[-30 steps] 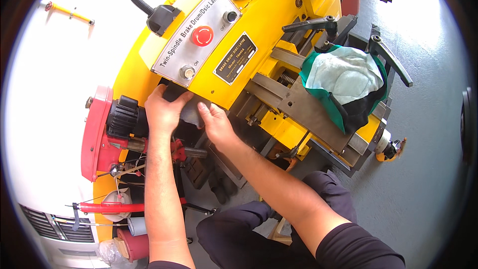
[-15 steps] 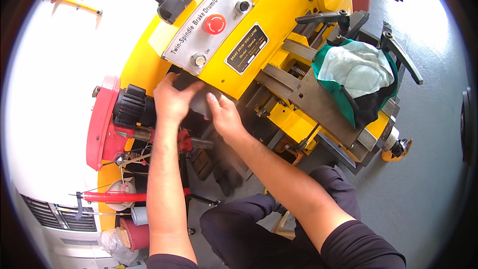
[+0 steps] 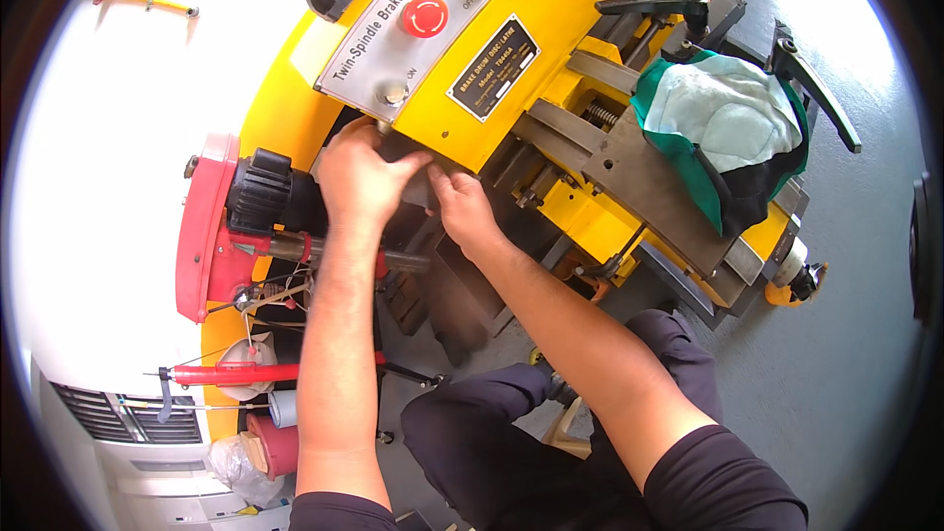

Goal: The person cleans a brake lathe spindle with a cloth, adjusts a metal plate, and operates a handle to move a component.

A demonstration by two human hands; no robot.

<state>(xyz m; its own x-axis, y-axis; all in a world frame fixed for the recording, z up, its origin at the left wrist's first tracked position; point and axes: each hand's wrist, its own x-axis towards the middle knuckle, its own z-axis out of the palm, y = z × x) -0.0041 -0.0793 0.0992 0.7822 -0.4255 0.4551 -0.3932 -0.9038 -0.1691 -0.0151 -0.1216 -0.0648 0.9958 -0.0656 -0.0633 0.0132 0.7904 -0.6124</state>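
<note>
Both hands are at a dark grey, flat metal panel [image 3: 417, 189] just below the yellow brake lathe's control panel [image 3: 364, 69]. My left hand [image 3: 362, 179] grips its left part, thumb stretched to the right across the front and fingers partly hidden behind. Opposite it, my right hand [image 3: 468, 206] pinches the panel's right edge, thumb on the near side; the other fingers are curled and mostly out of sight. Much of the panel is covered by the hands, and its upper edge lies in shadow beneath the yellow housing [image 3: 462, 143].
Green-and-white gloves [image 3: 723, 123] lie on the lathe's metal bed [image 3: 659, 192] at right, beside black lever handles [image 3: 821, 93]. A red machine with a black motor [image 3: 265, 192] stands close left of my arm. My knees [image 3: 472, 413] are bent below.
The view has shifted slightly, so the lathe sits a little higher and farther right. My hands remain at the panel, and the right thumb now lies closer to the left one.
</note>
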